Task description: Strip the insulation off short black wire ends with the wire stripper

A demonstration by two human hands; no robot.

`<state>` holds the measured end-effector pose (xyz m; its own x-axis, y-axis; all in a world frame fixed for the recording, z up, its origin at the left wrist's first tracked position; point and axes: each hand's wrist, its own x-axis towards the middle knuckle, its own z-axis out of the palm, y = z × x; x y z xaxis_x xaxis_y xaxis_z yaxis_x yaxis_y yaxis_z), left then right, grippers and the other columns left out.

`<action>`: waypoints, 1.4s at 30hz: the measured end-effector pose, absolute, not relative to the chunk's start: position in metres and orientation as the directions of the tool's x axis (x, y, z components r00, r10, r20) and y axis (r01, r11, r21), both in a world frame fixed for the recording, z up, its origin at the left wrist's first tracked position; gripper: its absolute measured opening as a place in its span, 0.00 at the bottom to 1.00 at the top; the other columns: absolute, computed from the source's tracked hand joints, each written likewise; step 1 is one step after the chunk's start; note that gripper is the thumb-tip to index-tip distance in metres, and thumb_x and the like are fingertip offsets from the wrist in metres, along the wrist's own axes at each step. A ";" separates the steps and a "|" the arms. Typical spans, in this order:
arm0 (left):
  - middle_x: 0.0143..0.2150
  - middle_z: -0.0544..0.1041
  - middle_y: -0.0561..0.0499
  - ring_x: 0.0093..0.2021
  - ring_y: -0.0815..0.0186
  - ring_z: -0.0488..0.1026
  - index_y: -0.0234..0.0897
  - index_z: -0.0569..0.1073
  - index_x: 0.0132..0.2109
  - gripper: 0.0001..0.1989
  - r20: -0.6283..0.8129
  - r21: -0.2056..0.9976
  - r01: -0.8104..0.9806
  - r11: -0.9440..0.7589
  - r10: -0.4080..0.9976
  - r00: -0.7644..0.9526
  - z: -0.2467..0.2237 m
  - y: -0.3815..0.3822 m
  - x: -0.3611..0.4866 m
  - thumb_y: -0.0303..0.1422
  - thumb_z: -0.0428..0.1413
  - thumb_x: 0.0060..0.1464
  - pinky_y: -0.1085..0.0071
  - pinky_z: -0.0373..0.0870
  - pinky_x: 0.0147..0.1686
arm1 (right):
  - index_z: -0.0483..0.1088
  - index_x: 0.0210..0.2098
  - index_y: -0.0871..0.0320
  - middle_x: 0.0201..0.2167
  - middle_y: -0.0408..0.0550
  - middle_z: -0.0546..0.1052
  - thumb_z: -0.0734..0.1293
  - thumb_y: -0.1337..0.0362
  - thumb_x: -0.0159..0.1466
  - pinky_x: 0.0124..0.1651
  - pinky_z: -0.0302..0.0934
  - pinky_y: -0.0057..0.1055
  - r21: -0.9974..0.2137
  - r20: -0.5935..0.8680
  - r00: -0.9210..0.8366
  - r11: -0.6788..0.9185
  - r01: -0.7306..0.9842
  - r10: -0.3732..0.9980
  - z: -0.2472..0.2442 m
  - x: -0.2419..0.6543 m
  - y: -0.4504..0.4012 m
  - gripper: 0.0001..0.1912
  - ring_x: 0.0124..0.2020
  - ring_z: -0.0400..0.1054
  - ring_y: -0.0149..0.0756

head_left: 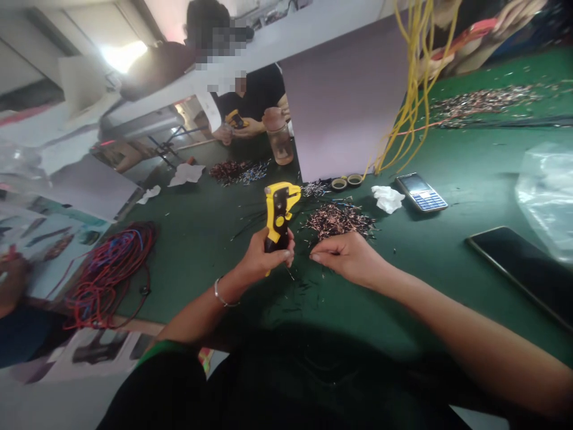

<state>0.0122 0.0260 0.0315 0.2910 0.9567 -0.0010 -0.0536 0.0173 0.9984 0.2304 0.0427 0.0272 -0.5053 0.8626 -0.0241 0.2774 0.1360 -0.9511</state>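
Our left hand grips the yellow tool, upright over the green table. Our right hand is pinched narrow just beside the wire pile; we cannot tell whether it holds anything. Farther off, we see a jar near a co-worker's hands.

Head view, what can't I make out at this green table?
In the head view:
Yellow tool: lower grip partly hidden by the left hand.
Right hand: anything it may pinch is too small to tell.
Dark phone: one end cut off by the right edge.
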 end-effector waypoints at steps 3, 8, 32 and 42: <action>0.30 0.72 0.54 0.24 0.70 0.71 0.34 0.70 0.41 0.17 -0.005 0.998 -0.053 0.018 0.971 0.237 0.028 0.034 -0.003 0.31 0.66 0.44 0.69 0.71 0.25 | 0.79 0.27 0.60 0.16 0.42 0.69 0.67 0.65 0.57 0.25 0.54 0.30 -0.961 -0.039 -0.408 0.077 0.264 0.912 0.031 0.236 0.049 0.08 0.20 0.58 0.28; 0.35 0.77 0.48 0.28 0.67 0.72 0.32 0.72 0.42 0.24 -0.024 0.998 0.058 0.019 0.996 0.082 0.020 0.052 -0.038 0.27 0.68 0.34 0.68 0.72 0.27 | 0.78 0.27 0.61 0.11 0.38 0.64 0.67 0.64 0.58 0.22 0.50 0.29 -0.980 -0.043 -0.309 0.020 0.196 0.950 0.039 0.244 0.057 0.09 0.16 0.53 0.25; 0.40 0.75 0.41 0.39 0.56 0.72 0.32 0.73 0.45 0.25 -0.089 0.934 -0.226 0.276 0.792 0.603 0.040 0.026 0.024 0.31 0.59 0.35 0.61 0.68 0.41 | 0.78 0.32 0.61 0.19 0.43 0.74 0.74 0.59 0.52 0.17 0.34 0.26 -0.878 -0.139 -0.429 -0.312 -0.363 0.893 0.035 0.227 0.045 0.13 0.15 0.50 0.22; 0.45 0.76 0.38 0.42 0.54 0.72 0.31 0.75 0.45 0.22 -0.129 0.911 -0.219 0.351 0.744 0.655 0.027 0.024 0.031 0.31 0.60 0.38 0.59 0.68 0.44 | 0.78 0.28 0.59 0.10 0.36 0.64 0.77 0.57 0.49 0.17 0.39 0.26 -0.864 -0.187 -0.409 -0.348 -0.364 0.893 0.034 0.225 0.044 0.12 0.14 0.57 0.25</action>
<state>0.0306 0.0236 0.0271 0.6554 0.7442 -0.1290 -0.2188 0.3506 0.9106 0.2255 0.0435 0.0343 -0.4095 0.8929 -0.1872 -0.3642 -0.3481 -0.8638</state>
